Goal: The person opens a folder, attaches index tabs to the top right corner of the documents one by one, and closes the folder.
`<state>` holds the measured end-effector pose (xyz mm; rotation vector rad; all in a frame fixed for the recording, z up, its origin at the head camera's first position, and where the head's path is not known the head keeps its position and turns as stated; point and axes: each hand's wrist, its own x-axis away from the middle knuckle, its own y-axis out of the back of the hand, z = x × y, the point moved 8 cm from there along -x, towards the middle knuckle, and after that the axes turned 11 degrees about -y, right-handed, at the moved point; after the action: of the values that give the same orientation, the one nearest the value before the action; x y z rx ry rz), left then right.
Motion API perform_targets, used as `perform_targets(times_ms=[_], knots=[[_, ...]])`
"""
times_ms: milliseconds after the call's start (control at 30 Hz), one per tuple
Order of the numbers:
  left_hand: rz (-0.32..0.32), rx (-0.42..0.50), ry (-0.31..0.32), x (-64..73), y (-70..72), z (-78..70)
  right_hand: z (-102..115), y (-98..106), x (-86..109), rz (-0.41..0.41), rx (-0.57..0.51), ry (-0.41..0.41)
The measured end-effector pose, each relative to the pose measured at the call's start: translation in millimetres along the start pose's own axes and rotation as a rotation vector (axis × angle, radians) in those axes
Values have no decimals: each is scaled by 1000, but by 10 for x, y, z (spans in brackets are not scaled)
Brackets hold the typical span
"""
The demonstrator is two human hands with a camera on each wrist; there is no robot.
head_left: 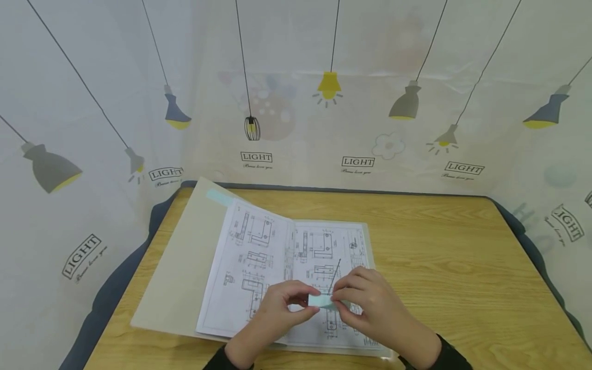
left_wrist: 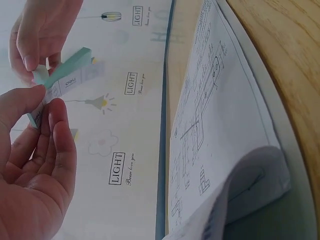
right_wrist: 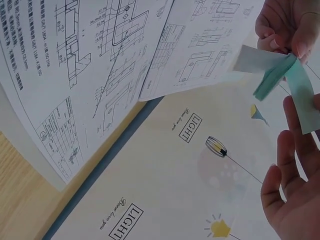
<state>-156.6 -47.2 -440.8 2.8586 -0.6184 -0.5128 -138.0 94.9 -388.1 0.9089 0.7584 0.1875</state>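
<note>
A small mint-green pad of sticky notes (head_left: 320,301) is held above the open folder of drawings. My left hand (head_left: 287,307) pinches it between thumb and fingers. In the left wrist view the pad's printed cover (left_wrist: 70,82) reads "deli" and hangs away from the green sheets. My right hand (head_left: 372,300) pinches one green strip (right_wrist: 303,97) at the pad's other side. The right wrist view has that strip angled away from the green stack, with a pale flap (right_wrist: 257,61) sticking out opposite. My fingers hide part of the pad.
The folder (head_left: 173,282) lies open on the wooden table (head_left: 444,257), its drawing pages (head_left: 250,257) spread under my hands. A pale blue strip (head_left: 219,197) is on the folder's inner cover. Printed cloth with lamps (head_left: 296,128) stands round the table's back and sides.
</note>
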Motion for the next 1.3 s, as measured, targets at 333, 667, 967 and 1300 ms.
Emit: perform_targets(times_ms=[333,667,967,1300], knots=[[8,36,37,1,-8,21,57,4,-28,-34,17,98],[17,51,38,24,-33,218,69,-52,-21,0,29,107],[10,90,-7,14,-41,215,30,-41,-45,-33,9,14],[-21,127,-63,-2,-31,150,-12,-36,-69,-42,-42,-96]])
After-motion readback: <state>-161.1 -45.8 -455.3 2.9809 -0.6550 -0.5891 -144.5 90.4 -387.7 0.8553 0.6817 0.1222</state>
